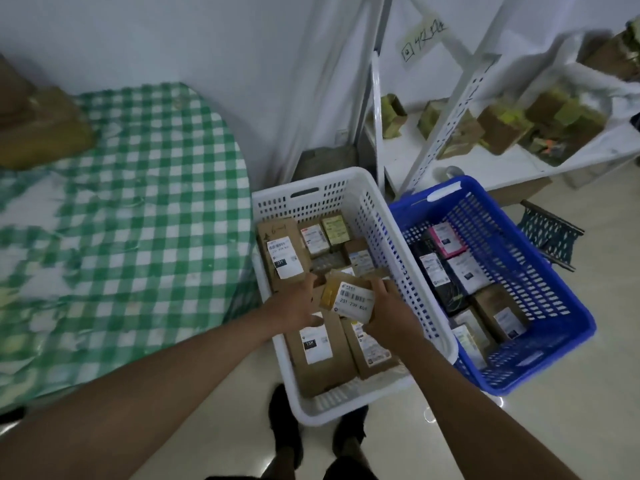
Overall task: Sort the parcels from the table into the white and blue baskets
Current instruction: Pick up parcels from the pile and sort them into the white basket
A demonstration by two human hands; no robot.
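Both hands hold one small parcel (pixel 349 299) over the middle of the white basket (pixel 391 237), left hand (pixel 298 304) on its left edge, right hand (pixel 384 306) curled round its right edge. It looks like light, stiff cardboard with a smooth label; a grip on opposite edges should suit. The blue basket (pixel 540 358) sits just right.

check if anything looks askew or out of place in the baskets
Nothing looks damaged or spilled. The one tilted item is the small parcel, held by the left hand and right hand over the white basket. Parcels in the blue basket lie flat.
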